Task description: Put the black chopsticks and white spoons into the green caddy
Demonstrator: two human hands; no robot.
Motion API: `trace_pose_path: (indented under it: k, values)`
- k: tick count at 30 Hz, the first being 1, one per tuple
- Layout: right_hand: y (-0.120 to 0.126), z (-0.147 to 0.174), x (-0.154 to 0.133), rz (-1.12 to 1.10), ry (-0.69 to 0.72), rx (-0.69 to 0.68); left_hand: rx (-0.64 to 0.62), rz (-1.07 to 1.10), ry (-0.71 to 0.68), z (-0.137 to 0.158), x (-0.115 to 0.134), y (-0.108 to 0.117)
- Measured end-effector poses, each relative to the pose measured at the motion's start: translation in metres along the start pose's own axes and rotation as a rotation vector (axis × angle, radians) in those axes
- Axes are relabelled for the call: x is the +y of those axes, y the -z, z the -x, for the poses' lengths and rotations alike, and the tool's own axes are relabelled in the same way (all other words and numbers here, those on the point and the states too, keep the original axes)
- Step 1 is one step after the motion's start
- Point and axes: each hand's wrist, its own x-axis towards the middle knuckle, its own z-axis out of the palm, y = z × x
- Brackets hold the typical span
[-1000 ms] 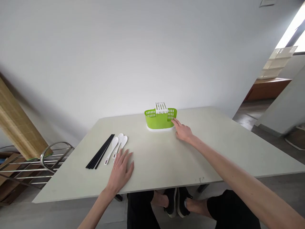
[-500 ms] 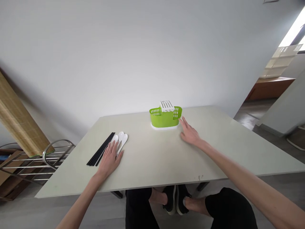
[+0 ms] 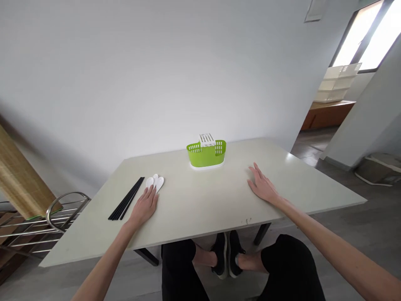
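My left hand (image 3: 145, 205) lies over the handles of several white spoons (image 3: 159, 182), palm down with its fingers stretched out. The spoons' bowls show beyond my fingertips; their handles are mostly hidden. Just left of them, a bundle of black chopsticks (image 3: 127, 198) lies slanted on the table. My right hand (image 3: 262, 184) is open with nothing in it, low over the table's right part. Nearest to it, but apart, stands a green utensil basket (image 3: 205, 157) with a white slotted top piece (image 3: 206, 139) and a white base.
The pale table (image 3: 200, 200) has its back edge against a plain wall. A metal rack (image 3: 46, 234) and a rolled bamboo mat (image 3: 21, 179) stand off its left side. My knees and shoes are under the front edge. Stacked white crates (image 3: 338, 82) are by a window at right.
My right hand has moved away from the basket to the right. My left hand stays by the spoons, its fingers now covering more of the handles. The view has turned slightly right.
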Motion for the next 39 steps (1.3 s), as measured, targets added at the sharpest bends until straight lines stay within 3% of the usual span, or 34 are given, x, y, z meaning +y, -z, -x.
trace_pose_path:
  k: [4,8,15,23,30,33,35,37,39]
  values:
    - [0.003,0.017,0.017,0.013,-0.091,0.045,0.012,-0.020,-0.064,0.002,0.019,-0.002]
    - [-0.005,0.025,0.023,0.009,-0.167,0.104,0.084,-0.038,-0.159,0.005,0.053,-0.013]
    - [-0.008,0.022,0.021,0.025,-0.196,0.096,0.126,-0.029,-0.206,-0.009,0.161,-0.043]
    - [-0.003,0.020,0.018,0.074,-0.258,0.066,0.011,0.087,-0.212,-0.041,0.283,-0.062]
    - [0.001,0.019,0.017,0.095,-0.256,0.051,-0.227,0.165,-0.096,-0.055,0.361,-0.055]
    - [0.001,0.018,0.017,0.103,-0.260,0.050,-0.274,0.216,-0.087,-0.055,0.378,-0.050]
    - [0.001,0.018,0.018,0.102,-0.263,0.057,-0.244,0.257,-0.132,-0.051,0.376,-0.046]
    - [0.001,0.018,0.018,0.091,-0.262,0.062,-0.161,0.293,-0.205,-0.047,0.359,-0.043]
    - [0.001,0.018,0.018,0.076,-0.259,0.063,-0.047,0.310,-0.265,-0.044,0.325,-0.038]
